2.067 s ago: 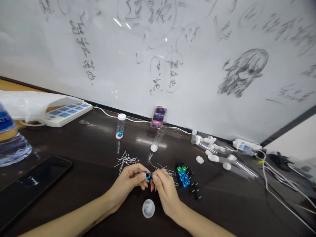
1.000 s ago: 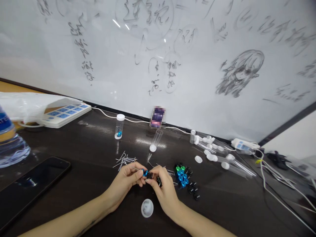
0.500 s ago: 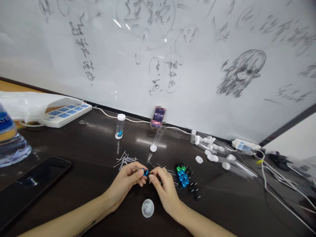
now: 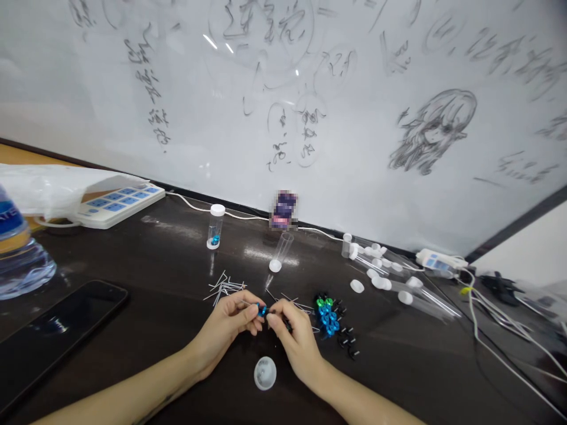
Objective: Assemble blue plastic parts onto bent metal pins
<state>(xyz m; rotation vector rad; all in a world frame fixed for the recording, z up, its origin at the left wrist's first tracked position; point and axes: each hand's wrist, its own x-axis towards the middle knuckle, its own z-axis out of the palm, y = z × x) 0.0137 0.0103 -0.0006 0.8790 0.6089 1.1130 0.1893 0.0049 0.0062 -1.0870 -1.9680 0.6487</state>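
My left hand (image 4: 233, 321) pinches a small shiny blue metal ring-like part (image 4: 262, 310) between thumb and fingers. Close against its right side, my right hand (image 4: 297, 336) has thumb and forefinger closed on a small dark piece, mostly hidden by the fingertips. Thin bent metal rods, like hex keys (image 4: 225, 287), lie in a pile beyond my left hand, and more rods lie behind the right. To the right are loose blue parts (image 4: 328, 320), green parts (image 4: 325, 302) and black thumb screws (image 4: 348, 340). Below both hands sits a small round translucent dish (image 4: 265, 373), its contents unclear.
A capped clear tube (image 4: 215, 227) with a blue part inside stands behind; another clear tube (image 4: 283, 251) is near it. White caps (image 4: 381, 282) and tubes cluster right. Left are a phone (image 4: 62, 330), a bottle (image 4: 22, 260) and a power strip (image 4: 124, 203). Behind rises a whiteboard (image 4: 190, 118).
The right fingertips and the dark piece have come slightly closer to the blue part. Otherwise both hands and the things on the table look the same.
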